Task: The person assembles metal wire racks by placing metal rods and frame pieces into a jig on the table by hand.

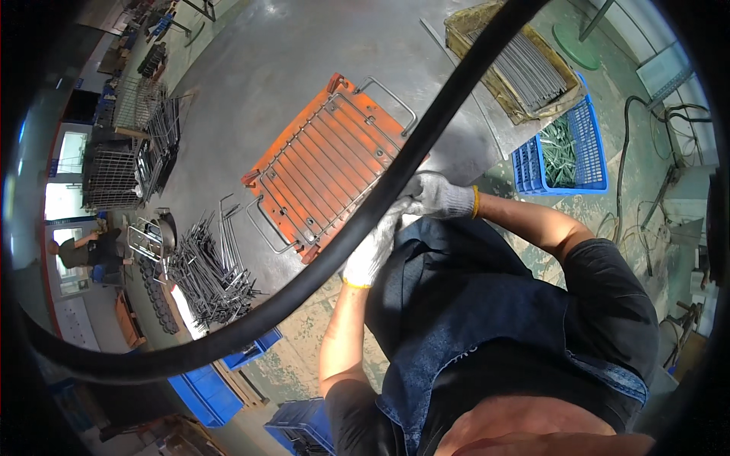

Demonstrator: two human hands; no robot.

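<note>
In front of my body my two white-gloved hands meet. My right hand [442,196] is closed, its fingers curled against the fingers of my left hand [368,257]; whether anything lies between them I cannot make out. A thick black cable crosses in front and hides part of my left hand's fingers. Just beyond my hands, an orange fixture plate [386,121] lies tilted on the metal table. On it rests a wire grid [325,156] of parallel rods in a frame. Bent wire handles [411,114] stick out at both ends. Neither hand visibly grips the grid.
The black cable [315,283] arcs across the view. A heap of bent metal rods [209,277] lies left on the table [251,68]. Far right stand a yellowish box of straight rods [525,76] and a blue crate [589,148] of greenish parts. Another person [95,249] is far left.
</note>
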